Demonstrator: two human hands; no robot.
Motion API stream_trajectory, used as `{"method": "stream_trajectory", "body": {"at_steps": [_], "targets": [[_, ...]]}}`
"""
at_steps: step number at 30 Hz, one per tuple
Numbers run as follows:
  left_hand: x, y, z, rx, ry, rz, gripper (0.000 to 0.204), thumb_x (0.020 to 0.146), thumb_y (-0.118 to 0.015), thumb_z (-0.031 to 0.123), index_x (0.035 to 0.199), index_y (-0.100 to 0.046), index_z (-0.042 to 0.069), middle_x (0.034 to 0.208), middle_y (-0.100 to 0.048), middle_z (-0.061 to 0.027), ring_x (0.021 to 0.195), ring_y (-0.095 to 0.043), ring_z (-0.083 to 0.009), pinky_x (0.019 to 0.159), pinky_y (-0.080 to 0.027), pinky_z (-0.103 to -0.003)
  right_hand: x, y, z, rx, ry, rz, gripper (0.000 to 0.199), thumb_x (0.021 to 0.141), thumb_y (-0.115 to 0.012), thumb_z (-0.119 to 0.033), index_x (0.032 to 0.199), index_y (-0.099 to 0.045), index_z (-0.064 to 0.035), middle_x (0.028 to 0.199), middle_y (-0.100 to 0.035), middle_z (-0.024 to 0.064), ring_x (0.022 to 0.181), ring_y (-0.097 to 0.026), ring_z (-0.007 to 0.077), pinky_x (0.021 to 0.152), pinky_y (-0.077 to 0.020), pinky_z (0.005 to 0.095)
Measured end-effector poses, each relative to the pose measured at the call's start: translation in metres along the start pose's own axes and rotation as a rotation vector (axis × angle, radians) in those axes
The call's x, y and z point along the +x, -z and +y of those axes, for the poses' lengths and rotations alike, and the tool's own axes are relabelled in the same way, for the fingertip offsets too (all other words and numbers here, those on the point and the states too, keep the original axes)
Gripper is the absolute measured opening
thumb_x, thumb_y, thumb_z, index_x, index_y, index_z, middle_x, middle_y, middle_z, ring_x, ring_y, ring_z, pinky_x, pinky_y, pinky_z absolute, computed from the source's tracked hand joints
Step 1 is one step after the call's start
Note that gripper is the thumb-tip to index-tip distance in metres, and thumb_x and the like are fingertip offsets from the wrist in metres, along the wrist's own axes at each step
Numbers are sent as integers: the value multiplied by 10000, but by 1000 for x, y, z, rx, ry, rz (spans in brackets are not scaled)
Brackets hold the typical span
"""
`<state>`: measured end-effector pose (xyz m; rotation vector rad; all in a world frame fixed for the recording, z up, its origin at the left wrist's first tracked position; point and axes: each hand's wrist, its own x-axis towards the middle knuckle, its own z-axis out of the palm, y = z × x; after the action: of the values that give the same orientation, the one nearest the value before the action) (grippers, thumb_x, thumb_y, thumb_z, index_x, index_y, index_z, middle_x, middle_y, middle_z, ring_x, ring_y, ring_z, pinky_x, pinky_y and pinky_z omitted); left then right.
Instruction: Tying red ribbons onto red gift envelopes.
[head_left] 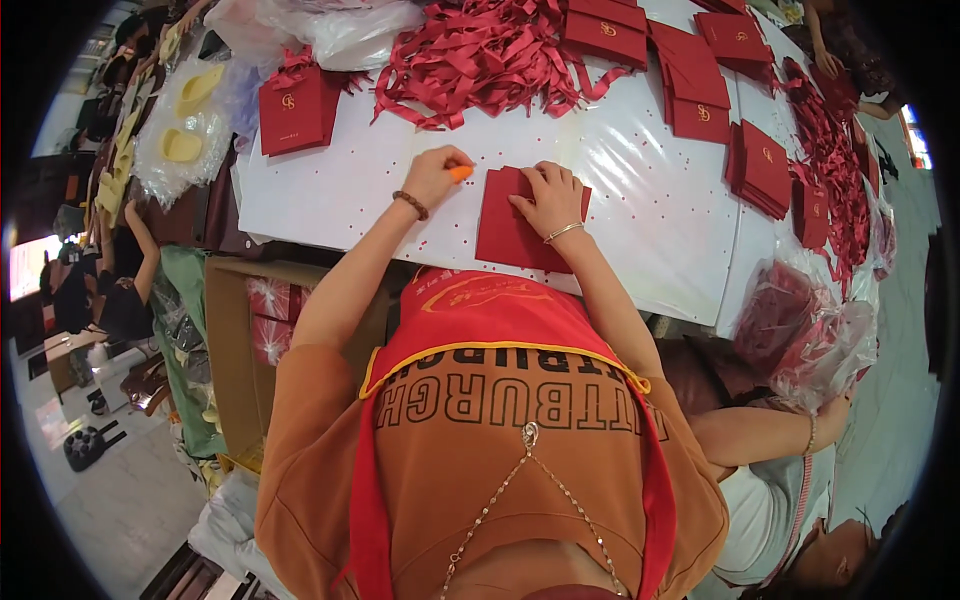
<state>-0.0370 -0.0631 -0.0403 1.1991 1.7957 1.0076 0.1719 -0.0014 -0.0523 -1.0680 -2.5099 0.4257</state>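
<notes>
My left hand [433, 178] is closed round a small orange object [461, 173]; only its end shows, so its kind is unclear. To its right, a plain dark red paper bag [520, 232] lies flat at the table's near edge. My right hand [553, 203] rests on the upper part of this bag, thumb and bent fingers gripping near its top edge. The two hands are apart, with the orange end left of the bag. Small red paper dots [422, 242] are scattered over the white table [350, 195].
A heap of red ribbons [480, 60] lies at the far side. Stacked red bags [690, 100] stand right of it, another bag [300, 112] left. Yellow slippers [182, 146] in plastic and an open carton [235, 350] are at left. A co-worker's arm [770, 435] is at lower right.
</notes>
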Motion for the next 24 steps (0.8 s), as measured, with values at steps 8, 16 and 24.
{"method": "stream_trajectory", "body": {"at_steps": [8, 16, 24], "targets": [[-37, -44, 14, 110, -66, -76, 133, 746, -588, 81, 864, -624, 34, 793, -637, -128, 713, -610, -227, 646, -473, -308, 3, 22, -21, -35, -14, -144, 364, 628, -712, -259, 925, -581, -95, 918, -555, 78, 879, -522, 251, 740, -404, 358], [-41, -48, 21, 261, -139, 60, 127, 760, -578, 105, 855, -599, 23, 752, -624, -133, 657, -596, -235, 600, -452, -312, 17, 11, 5, 404, -232, -470, 353, 698, -638, -293, 1006, -601, -124, 929, -622, 123, 872, -586, 269, 767, -447, 366], [-39, -51, 22, 216, -145, 77, 135, 763, -561, 103, 867, -605, 30, 776, -623, -141, 685, -597, -256, 606, -450, -324, 15, 3, 14, 488, -276, -506, 381, 703, -627, -327, 1043, -602, -156, 957, -623, 100, 889, -586, 266, 778, -452, 353]]}}
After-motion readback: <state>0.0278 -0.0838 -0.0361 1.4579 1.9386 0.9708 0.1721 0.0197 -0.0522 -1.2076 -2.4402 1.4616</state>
